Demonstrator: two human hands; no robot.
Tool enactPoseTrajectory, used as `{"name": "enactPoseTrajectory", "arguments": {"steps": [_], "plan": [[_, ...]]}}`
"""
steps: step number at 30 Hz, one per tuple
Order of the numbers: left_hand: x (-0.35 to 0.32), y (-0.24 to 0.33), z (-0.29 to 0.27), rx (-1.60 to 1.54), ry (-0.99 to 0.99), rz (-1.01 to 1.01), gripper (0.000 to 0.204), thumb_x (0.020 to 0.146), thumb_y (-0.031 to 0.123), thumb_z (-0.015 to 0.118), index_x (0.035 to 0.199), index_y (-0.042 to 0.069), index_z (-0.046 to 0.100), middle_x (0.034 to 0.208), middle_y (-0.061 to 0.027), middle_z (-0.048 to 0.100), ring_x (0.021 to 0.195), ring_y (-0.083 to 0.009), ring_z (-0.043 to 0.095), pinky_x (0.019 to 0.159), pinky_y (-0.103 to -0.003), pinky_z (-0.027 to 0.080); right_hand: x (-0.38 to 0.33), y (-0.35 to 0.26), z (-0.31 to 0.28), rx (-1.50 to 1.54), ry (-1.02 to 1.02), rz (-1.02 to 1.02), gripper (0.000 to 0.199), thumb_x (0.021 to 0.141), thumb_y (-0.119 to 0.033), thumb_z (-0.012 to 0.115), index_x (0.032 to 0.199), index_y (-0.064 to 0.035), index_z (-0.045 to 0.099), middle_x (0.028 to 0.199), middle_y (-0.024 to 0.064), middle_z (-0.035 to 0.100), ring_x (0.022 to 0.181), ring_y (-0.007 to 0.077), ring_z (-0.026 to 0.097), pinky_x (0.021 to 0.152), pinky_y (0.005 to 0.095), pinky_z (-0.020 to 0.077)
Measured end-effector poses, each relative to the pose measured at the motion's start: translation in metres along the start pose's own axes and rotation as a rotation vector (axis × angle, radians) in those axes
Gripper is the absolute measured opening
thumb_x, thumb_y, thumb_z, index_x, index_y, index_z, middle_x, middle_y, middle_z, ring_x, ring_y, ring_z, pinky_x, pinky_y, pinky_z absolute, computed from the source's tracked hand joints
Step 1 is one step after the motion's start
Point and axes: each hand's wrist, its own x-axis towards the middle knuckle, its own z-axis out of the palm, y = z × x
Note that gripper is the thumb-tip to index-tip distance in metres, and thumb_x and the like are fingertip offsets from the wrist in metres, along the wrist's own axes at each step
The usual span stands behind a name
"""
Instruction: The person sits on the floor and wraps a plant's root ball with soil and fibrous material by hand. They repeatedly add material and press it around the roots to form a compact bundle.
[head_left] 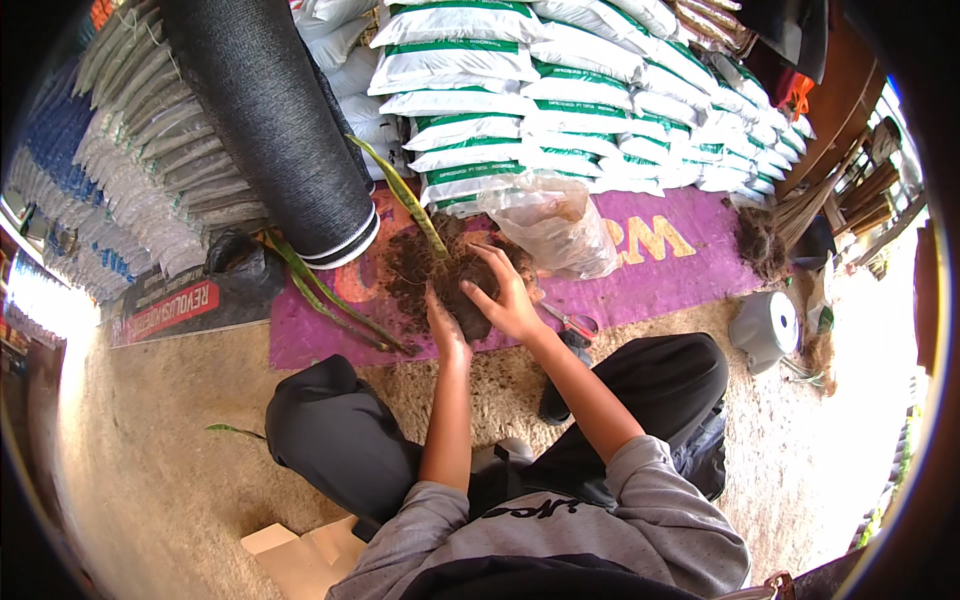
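A small dark pot full of soil [466, 305] stands on the purple mat [660, 270] in front of my knees. A long green and yellow leaf [405, 195] rises out of it, slanting up to the left. My left hand [446, 333] clasps the pot's near left side. My right hand [503, 298] lies over the pot's top with fingers spread on the soil around the leaf's base. Loose dark soil [405, 270] is heaped on the mat just behind and left of the pot.
A clear plastic bag with soil [555, 225] sits right of the pot. Scissors [572, 323] lie by my right wrist. More long leaves [325, 290] lie at left. A black mesh roll [270, 110], stacked white sacks [600, 90], a grey tape roll [768, 328] and cardboard [300, 555] surround me.
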Motion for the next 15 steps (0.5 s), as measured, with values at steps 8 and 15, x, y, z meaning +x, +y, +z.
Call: {"name": "enactPoseTrajectory", "arguments": {"steps": [8,15], "plan": [[-0.016,0.010,0.013,-0.148,0.051,-0.051,0.047,0.094,0.042,0.035,0.122,0.006,0.047,0.114,-0.0099,0.055,0.102,-0.0219,0.057,0.084,-0.036,0.049,-0.012,0.011,0.006,-0.006,0.057,0.097,0.040,0.083,-0.014,0.055,0.119,0.0012,0.048,0.115,0.0208,0.052,0.109,0.0332,0.051,0.094,0.0361,0.0384],[0.012,-0.007,-0.016,0.060,-0.039,0.004,0.043,0.094,0.037,0.041,0.119,0.004,0.050,0.107,-0.0081,0.058,0.094,-0.0206,0.059,0.077,-0.033,0.050,-0.010,0.009,0.012,-0.227,0.096,-0.019,0.042,0.083,-0.015,0.057,0.119,0.0023,0.048,0.124,0.0204,0.048,0.118,0.0353,0.044,0.100,0.0411,0.0319]]}}
